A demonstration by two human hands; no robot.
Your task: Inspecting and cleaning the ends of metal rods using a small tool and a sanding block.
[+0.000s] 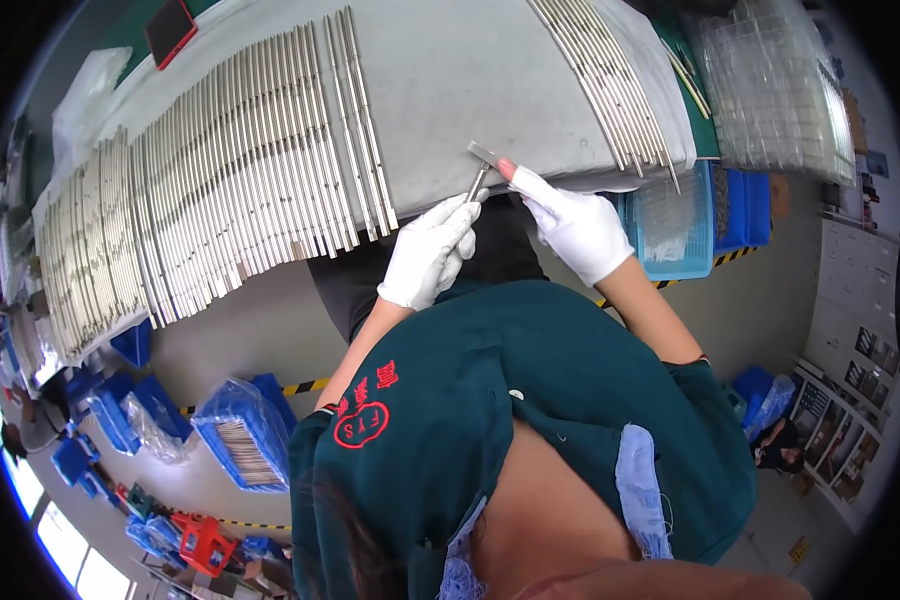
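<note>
My left hand, in a white glove, is closed around a slim metal rod near the table's front edge. Only a short end of that rod shows past the fingers. In my right hand, also gloved but with a bare fingertip, is a small flat grey piece. The piece lies across the rod's end and seems to touch it; its exact kind I cannot make out. Left of my hands, a long row of silver metal rods lies side by side, with several single rods at its right end.
More rods lie at the table's right on the grey cover. A red-edged phone is at the far left. Clear plastic trays are stacked at the right, above a light blue basket and blue bins. A wrapped blue crate stands behind.
</note>
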